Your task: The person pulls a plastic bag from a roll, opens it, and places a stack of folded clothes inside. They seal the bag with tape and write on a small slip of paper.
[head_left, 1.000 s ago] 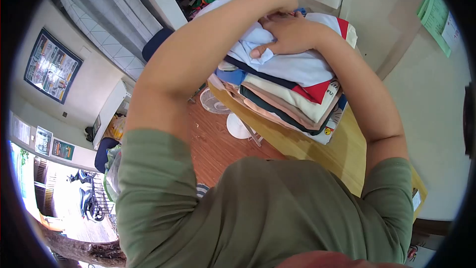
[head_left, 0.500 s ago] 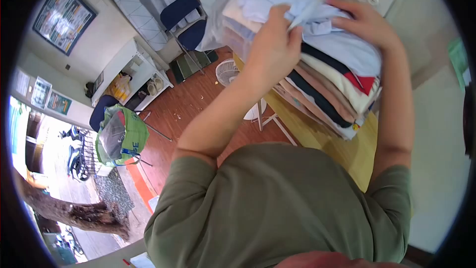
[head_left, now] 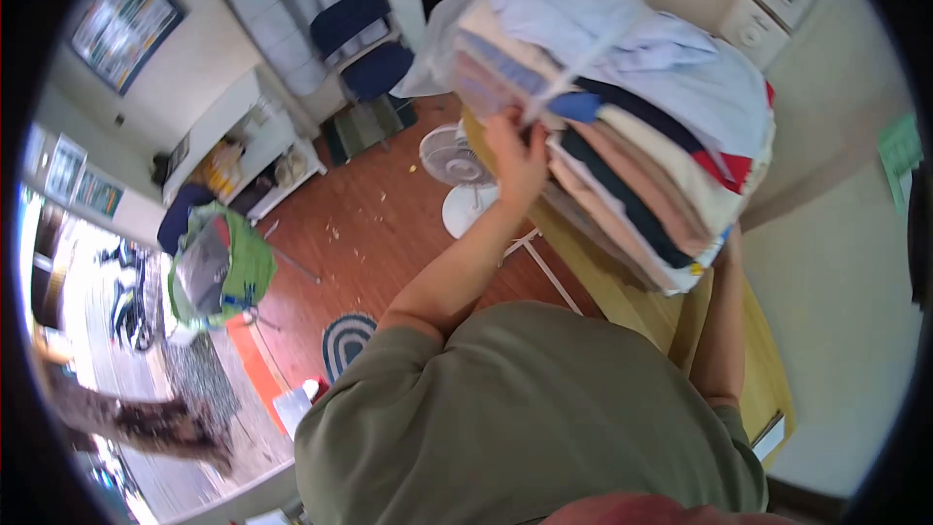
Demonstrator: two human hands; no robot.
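Observation:
A tall stack of folded clothes (head_left: 646,151) in white, cream, brown, black and red layers sits on a yellow wooden table (head_left: 641,316). Clear plastic (head_left: 442,39) wraps the stack's far left side. My left hand (head_left: 517,160) is at the stack's left face, its fingers closed on a whitish twisted strip of the plastic (head_left: 588,68) that runs down across the top garment. Low on the near right corner, my right hand (head_left: 729,251) reaches behind the stack; its fingers are hidden.
A white electric fan (head_left: 457,156) stands on the floor left of the table. Beyond it are a folding chair (head_left: 374,68) and a white shelf (head_left: 228,136). A green bag (head_left: 228,262) rests on another chair by the doorway. Boxes (head_left: 753,29) stand against the wall.
My left hand has moved from the top garment down to the stack's left side, drawing the plastic strip along. My right hand has left the top and dropped to the near right corner.

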